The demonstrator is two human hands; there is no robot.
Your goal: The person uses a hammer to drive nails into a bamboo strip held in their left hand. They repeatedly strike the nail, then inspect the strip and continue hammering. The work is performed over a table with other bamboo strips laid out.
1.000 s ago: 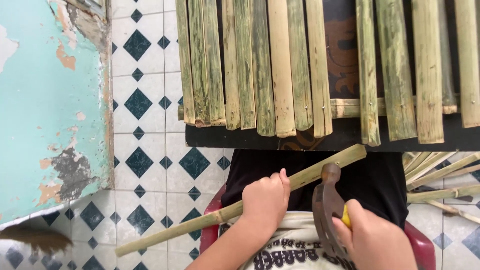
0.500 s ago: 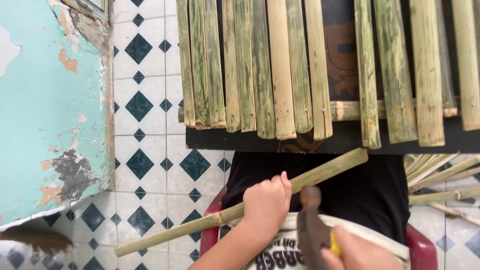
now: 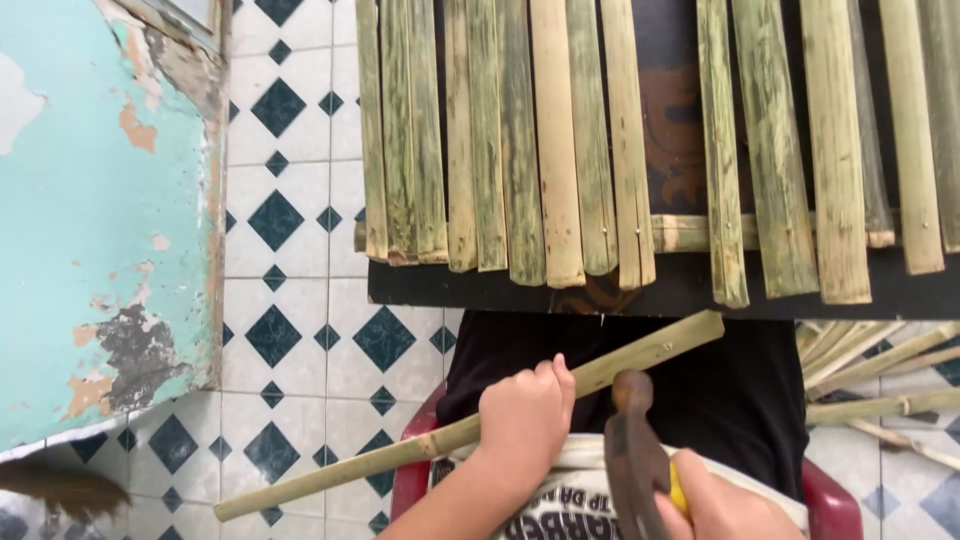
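White floor tiles point(image 3: 300, 300) with dark blue diamonds are filling the left and lower part of the frame, beside a peeling turquoise wall point(image 3: 90, 200) at the far left. Across the top, a dark desk point(image 3: 640, 295) is carrying a row of flat bamboo slats point(image 3: 560, 140), green-streaked and pale, lying side by side with their ends hanging past the near edge.

Below the desk, the left hand point(image 3: 522, 418) is wrapping its grip tight around a long bamboo strip point(image 3: 640, 355). This strip is pale yellow-green, split flat on one face, and is slanting from the lower left of the frame up toward the centre right, over the lap and a red stool point(image 3: 410, 480).

At the bottom right, the right hand point(image 3: 715, 505) is clamping its grip on a yellow handle, holding a rusty hammer point(image 3: 632, 450) with its head just beneath the strip. More loose strips point(image 3: 880, 365) are lying on the floor at the right edge.
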